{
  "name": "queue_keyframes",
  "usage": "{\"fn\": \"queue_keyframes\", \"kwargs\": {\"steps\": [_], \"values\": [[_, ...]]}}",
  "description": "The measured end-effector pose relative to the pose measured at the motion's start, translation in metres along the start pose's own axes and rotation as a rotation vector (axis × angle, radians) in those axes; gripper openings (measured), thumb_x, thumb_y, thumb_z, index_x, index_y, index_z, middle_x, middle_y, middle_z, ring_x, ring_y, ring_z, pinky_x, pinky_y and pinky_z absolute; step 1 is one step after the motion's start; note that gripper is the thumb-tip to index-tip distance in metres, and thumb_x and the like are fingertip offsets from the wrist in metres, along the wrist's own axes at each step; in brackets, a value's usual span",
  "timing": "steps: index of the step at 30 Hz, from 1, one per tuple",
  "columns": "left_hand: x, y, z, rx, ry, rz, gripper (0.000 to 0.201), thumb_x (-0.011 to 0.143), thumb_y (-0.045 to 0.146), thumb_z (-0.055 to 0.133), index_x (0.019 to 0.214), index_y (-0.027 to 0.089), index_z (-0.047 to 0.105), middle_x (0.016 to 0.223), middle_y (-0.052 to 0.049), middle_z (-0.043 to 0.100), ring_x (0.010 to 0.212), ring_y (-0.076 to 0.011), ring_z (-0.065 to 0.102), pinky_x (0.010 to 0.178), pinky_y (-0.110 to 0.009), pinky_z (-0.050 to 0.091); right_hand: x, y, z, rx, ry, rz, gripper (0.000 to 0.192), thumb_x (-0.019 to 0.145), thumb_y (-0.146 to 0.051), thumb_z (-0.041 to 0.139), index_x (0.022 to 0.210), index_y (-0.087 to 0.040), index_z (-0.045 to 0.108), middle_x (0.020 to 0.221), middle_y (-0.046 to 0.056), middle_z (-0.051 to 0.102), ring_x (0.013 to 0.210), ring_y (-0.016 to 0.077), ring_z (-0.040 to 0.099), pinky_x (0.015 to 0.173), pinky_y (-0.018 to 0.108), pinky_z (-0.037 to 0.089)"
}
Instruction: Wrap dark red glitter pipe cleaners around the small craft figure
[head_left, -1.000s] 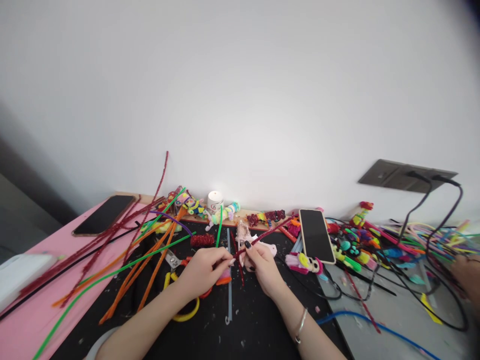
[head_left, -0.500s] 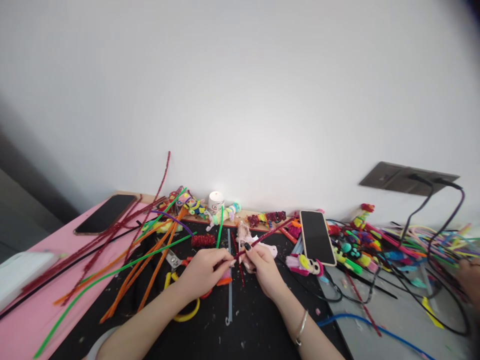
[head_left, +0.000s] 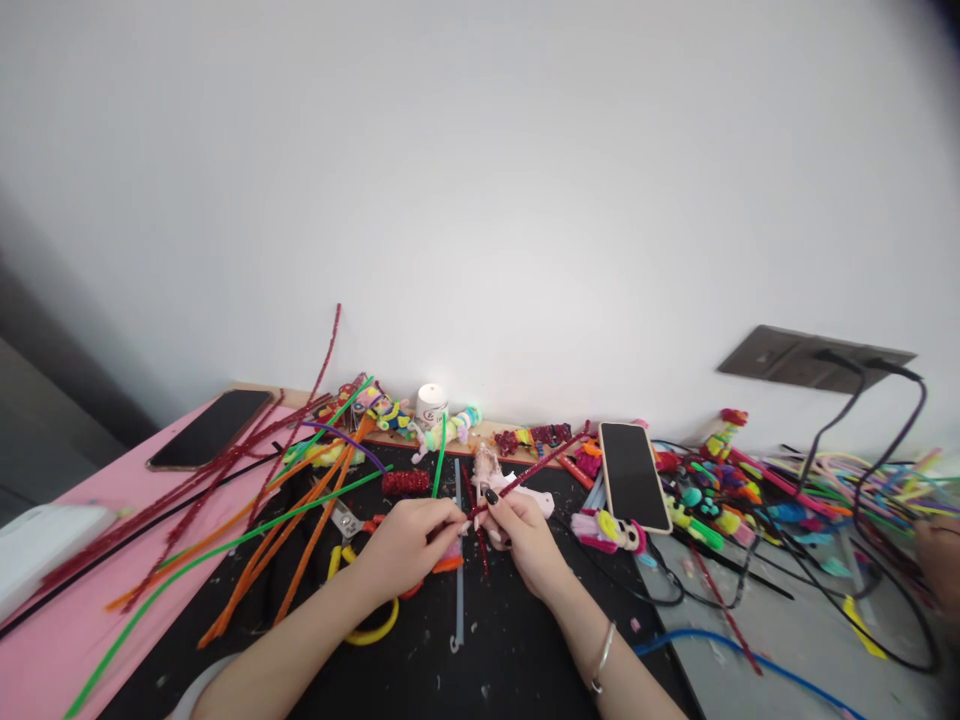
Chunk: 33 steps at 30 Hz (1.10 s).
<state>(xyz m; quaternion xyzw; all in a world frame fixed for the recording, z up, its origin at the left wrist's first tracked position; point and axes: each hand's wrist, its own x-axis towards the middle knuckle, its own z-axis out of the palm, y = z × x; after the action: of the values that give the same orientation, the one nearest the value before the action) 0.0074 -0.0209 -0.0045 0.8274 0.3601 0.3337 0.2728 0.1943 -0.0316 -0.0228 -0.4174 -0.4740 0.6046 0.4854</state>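
since the earlier frame: right hand (head_left: 525, 535) and its glittery dark-red pipe cleaner (head_left: 534, 467) shifted slightly up; left hand (head_left: 411, 541) unmoved.
both hands pinch the pipe cleaner at its near end, fingertips almost meeting, above the black desk (head_left: 495, 660); its free end slants up-right toward the cream-cased smartphone (head_left: 634, 474). orange fuzzy pipe cleaners (head_left: 300, 540) lie left, beside yellow-handled pliers (head_left: 352, 570).

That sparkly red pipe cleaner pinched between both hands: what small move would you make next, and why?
Probably a small twist by the right hand. Both hands pinch the red pipe cleaner close together, the left hand at its near end, while its long free end slants up to the right above the black mat.
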Motion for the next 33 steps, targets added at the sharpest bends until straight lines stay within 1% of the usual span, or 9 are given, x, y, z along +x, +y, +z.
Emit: {"fn": "queue_keyframes", "kwargs": {"steps": [8, 19, 26, 30, 33], "values": [[-0.0009, -0.0013, 0.0011, 0.007, 0.000, 0.012, 0.022, 0.093, 0.017, 0.054, 0.074, 0.018, 0.065, 0.069, 0.000, 0.069, 0.063, -0.0138, 0.063, 0.065, -0.021, 0.045, -0.0005, -0.0011, -0.0005, 0.009, -0.010, -0.010, 0.054, 0.075, -0.072, 0.070, 0.065, -0.019, 0.065, 0.049, -0.007, 0.036, 0.045, 0.0092, 0.020, 0.046, 0.024, 0.014], [-0.0010, -0.0013, 0.0010, 0.025, -0.004, 0.019, 0.022, 0.093, 0.017, 0.053, 0.077, 0.019, 0.067, 0.071, -0.001, 0.071, 0.065, -0.0148, 0.064, 0.065, -0.023, 0.046, -0.0009, -0.0036, 0.0010, -0.024, -0.038, -0.009, 0.053, 0.077, -0.070, 0.067, 0.064, -0.019, 0.064, 0.048, -0.008, 0.035, 0.044, 0.0091, 0.020, 0.045, 0.024, 0.015], [-0.0004, -0.0022, 0.0014, 0.025, 0.001, 0.019, 0.022, 0.092, 0.017, 0.053, 0.076, 0.019, 0.068, 0.070, -0.001, 0.072, 0.065, -0.0146, 0.065, 0.065, -0.022, 0.046, -0.0012, -0.0032, 0.0012, 0.011, -0.047, -0.005, 0.055, 0.076, -0.071, 0.070, 0.062, -0.018, 0.064, 0.047, -0.008, 0.036, 0.044, 0.0081, 0.020, 0.045, 0.023, 0.015], [0.0004, 0.0000, 0.0007, -0.004, 0.031, -0.004, 0.021, 0.092, 0.018, 0.055, 0.075, 0.018, 0.068, 0.069, 0.000, 0.071, 0.063, -0.0141, 0.064, 0.064, -0.022, 0.046, -0.0004, -0.0022, 0.0004, 0.076, -0.004, -0.007, 0.051, 0.076, -0.067, 0.072, 0.064, -0.018, 0.065, 0.047, -0.008, 0.036, 0.043, 0.0074, 0.018, 0.044, 0.023, 0.013], [0.0025, 0.0024, -0.0004, -0.102, 0.080, -0.087, 0.018, 0.091, 0.022, 0.057, 0.078, 0.018, 0.068, 0.067, 0.000, 0.072, 0.058, -0.0133, 0.062, 0.060, -0.022, 0.047, 0.0005, -0.0023, -0.0003, 0.154, 0.053, -0.022, 0.047, 0.077, -0.061, 0.074, 0.063, -0.018, 0.063, 0.047, -0.008, 0.035, 0.042, 0.0069, 0.017, 0.044, 0.023, 0.011]]}}
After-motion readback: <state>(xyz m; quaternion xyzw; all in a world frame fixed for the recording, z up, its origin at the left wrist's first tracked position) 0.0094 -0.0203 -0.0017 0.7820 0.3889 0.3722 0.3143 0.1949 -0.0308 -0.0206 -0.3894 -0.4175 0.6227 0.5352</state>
